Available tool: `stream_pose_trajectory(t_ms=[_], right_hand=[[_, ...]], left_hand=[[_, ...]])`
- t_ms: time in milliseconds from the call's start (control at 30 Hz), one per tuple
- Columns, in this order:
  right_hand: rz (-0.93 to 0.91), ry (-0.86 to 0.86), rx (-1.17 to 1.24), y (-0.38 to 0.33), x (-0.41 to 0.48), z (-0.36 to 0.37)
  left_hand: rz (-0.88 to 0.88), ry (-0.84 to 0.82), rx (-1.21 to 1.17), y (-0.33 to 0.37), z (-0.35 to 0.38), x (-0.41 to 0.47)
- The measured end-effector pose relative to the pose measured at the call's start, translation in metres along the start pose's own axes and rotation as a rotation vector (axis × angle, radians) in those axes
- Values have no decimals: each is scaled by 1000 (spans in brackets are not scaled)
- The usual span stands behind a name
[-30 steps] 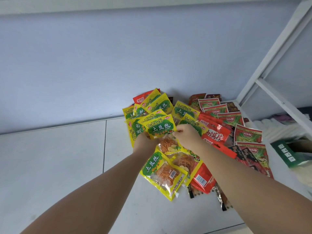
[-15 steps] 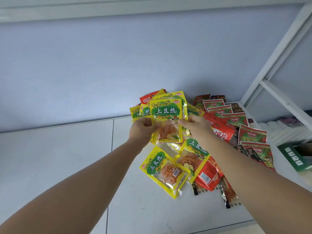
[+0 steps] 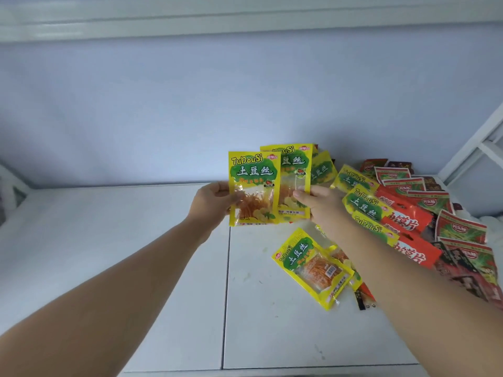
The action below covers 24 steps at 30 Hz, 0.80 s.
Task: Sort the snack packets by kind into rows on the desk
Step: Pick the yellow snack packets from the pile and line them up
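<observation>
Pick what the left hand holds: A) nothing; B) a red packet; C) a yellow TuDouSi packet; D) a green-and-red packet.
C: the left hand pinches the left edge of the front yellow TuDouSi packet, upright above the desk; the right hand grips a second yellow TuDouSi packet behind it.

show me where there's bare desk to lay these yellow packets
Bare desk left of the seam, back to front. Also the front strip below the lone packet. Crowded: the pile at right.
</observation>
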State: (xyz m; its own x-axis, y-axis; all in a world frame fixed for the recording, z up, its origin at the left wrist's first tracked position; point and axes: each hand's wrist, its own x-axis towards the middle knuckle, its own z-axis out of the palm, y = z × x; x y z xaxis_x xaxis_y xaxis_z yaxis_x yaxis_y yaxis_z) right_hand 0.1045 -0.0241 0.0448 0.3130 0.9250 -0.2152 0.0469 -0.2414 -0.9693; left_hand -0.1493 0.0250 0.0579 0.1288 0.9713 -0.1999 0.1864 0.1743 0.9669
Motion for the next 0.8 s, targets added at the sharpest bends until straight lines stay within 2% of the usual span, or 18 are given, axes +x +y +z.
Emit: stream_pose_trajectory(t_ms=[433, 800], right_hand=[[-14, -47, -32, 11, -56, 181], [4, -163, -90, 12, -51, 284]], left_hand=[[-39, 51, -60, -45, -204, -35], [-112, 188, -94, -73, -288, -38]])
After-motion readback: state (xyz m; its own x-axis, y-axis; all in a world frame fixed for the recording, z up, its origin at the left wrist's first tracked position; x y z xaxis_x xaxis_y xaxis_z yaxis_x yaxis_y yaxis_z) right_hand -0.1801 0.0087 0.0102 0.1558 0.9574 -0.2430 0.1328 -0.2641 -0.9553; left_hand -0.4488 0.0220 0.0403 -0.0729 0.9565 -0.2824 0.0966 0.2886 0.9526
